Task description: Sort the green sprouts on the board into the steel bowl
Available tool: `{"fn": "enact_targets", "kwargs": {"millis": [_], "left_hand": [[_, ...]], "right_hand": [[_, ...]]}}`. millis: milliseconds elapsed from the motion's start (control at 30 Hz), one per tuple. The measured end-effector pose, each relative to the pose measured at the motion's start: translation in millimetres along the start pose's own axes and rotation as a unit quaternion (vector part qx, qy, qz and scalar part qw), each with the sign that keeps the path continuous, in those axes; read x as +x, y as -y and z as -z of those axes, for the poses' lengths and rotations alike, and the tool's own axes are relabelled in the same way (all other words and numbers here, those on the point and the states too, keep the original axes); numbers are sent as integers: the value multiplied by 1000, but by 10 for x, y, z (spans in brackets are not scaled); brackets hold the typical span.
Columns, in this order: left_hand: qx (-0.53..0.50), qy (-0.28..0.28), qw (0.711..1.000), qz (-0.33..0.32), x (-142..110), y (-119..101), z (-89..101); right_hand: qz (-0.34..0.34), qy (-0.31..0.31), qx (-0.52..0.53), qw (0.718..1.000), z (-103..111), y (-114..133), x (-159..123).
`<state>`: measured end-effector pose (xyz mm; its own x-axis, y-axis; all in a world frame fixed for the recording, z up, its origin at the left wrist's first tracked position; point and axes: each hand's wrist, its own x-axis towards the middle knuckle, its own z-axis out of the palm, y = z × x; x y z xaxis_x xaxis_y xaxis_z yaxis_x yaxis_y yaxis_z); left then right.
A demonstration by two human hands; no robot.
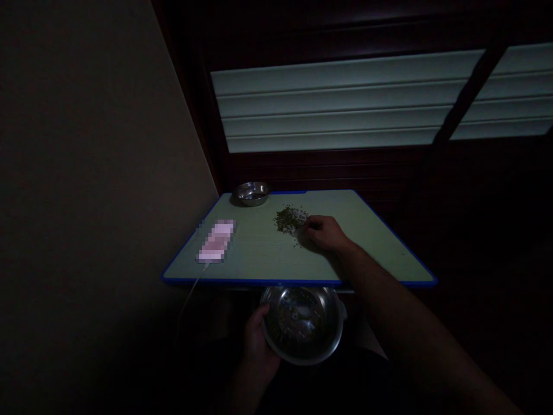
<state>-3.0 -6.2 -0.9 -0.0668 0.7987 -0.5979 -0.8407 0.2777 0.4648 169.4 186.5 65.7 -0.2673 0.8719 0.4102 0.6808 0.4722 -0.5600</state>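
Observation:
A loose pile of small greenish-brown bits (288, 219), like seeds or dried herbs, lies on the pale green table (250, 253). At the pile's right edge is my right hand (323, 231), its fingers pinched together; what they hold, if anything, is too small and dark to make out. Below the table's front edge, my left hand (259, 340) grips the left rim of a large metal bowl (302, 357), thumb over the rim. Some greenish bits show inside this bowl, under a shiny surface.
A smaller metal bowl (252, 195) stands at the table's back left corner. A lit phone (217, 241), blurred out, lies on the left with a white cable (192, 291) running off the front edge. A wall (108, 173) rises on the left, slatted dark doors (337, 104) behind.

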Motion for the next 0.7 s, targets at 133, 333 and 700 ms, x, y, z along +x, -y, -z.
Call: {"fn": "enact_targets", "kwargs": {"millis": [133,333,700], "left_hand": [[-4,1,1000,4,16,5,19],[-5,6,1000,-1,13,9,20],[-5,15,1000,5,11,11,32]], "right_hand": [[1,0,1,1000,5,10,-4],[9,9,2,1000,6,-1,-2],[-10,10,47,999,0,16,1]]}}
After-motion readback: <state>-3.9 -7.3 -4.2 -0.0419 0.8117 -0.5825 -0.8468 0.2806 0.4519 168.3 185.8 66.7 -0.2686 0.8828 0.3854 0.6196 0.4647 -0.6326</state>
